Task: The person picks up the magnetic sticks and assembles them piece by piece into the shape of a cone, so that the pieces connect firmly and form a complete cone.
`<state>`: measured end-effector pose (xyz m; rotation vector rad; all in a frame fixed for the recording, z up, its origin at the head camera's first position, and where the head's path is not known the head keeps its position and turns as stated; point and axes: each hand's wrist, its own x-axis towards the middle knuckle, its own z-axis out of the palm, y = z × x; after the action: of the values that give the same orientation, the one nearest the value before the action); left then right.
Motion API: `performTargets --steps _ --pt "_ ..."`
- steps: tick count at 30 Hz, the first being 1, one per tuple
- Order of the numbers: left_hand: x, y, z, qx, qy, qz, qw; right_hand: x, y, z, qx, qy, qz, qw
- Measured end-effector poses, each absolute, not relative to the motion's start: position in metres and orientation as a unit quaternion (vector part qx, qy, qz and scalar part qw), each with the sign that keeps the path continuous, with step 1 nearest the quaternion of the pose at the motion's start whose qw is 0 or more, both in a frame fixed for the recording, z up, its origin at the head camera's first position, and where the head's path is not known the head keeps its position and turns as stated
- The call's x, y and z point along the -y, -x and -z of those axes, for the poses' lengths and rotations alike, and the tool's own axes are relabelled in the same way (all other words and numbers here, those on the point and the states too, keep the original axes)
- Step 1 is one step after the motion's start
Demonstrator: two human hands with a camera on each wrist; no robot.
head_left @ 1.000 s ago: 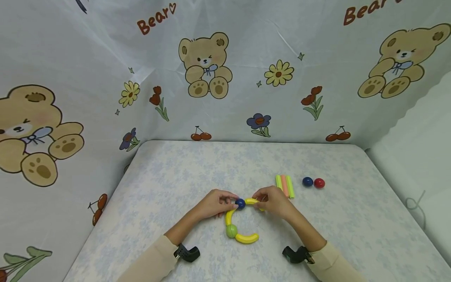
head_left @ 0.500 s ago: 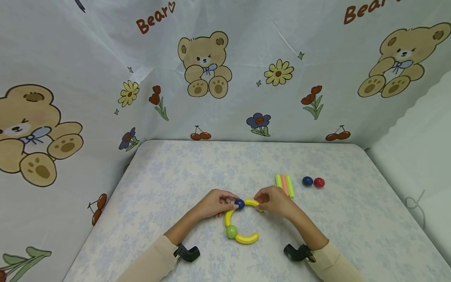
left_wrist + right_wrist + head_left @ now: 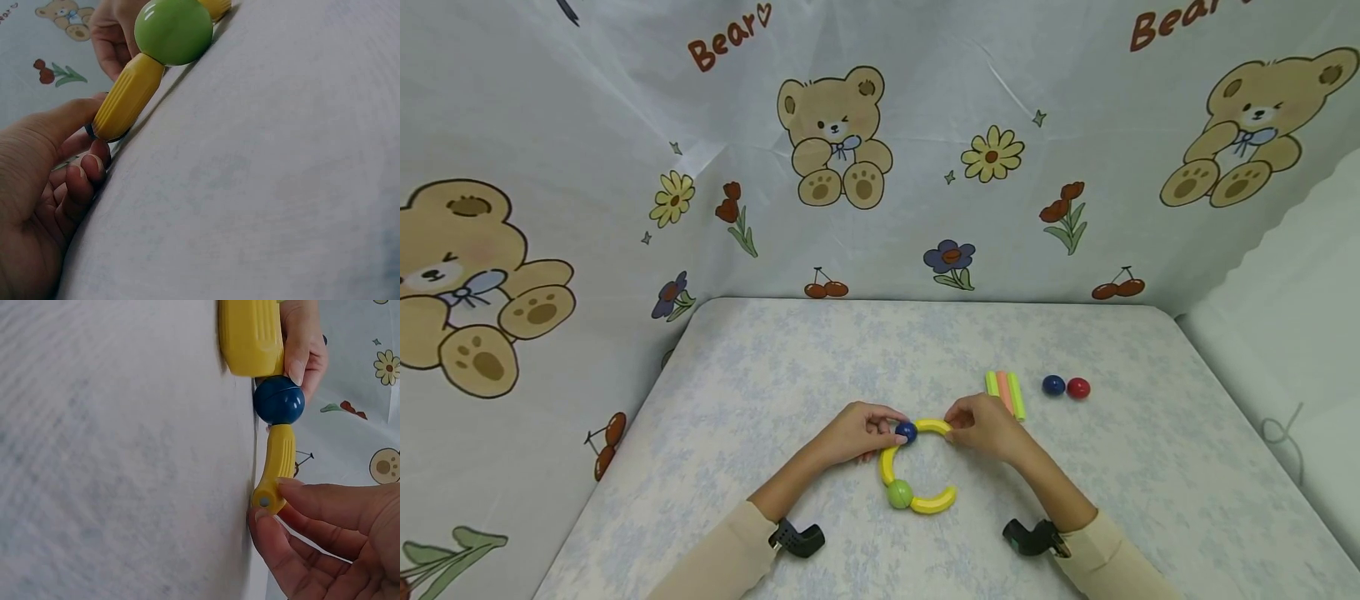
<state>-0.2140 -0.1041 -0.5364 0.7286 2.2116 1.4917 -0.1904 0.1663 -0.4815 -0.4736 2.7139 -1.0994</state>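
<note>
In the head view a chain of curved yellow rods and balls lies on the table in an open C shape. My left hand (image 3: 859,433) pinches the blue ball (image 3: 906,432) between thumb and fingers. A curved yellow rod (image 3: 932,426) runs right from that ball, and my right hand (image 3: 987,427) pinches its far end. In the right wrist view a small grey disc (image 3: 264,501) shows in the rod's end face. Below the blue ball, another yellow rod (image 3: 887,467) leads to a green ball (image 3: 899,494), which carries a third yellow rod (image 3: 935,502).
Behind my right hand lie yellow-green and orange sticks (image 3: 1004,392), side by side. To their right, a loose blue ball (image 3: 1053,385) sits beside a red ball (image 3: 1078,388). A bear-print cloth (image 3: 895,242) hangs along the table's back edge.
The chain has turned slightly: the blue ball has shifted a little left, while the green ball and the lower rod have moved right. Both hands keep their hold.
</note>
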Motion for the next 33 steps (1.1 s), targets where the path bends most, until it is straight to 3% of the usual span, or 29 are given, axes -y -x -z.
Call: performTargets --steps 23,33 --pt "0.105 0.212 0.532 -0.796 -0.255 -0.515 0.191 -0.165 0.189 0.483 -0.9 0.189 0.383 0.088" --pt "0.1 0.233 0.524 -0.829 -0.278 -0.458 0.159 -0.167 0.19 0.482 -0.891 0.21 0.392 0.094"
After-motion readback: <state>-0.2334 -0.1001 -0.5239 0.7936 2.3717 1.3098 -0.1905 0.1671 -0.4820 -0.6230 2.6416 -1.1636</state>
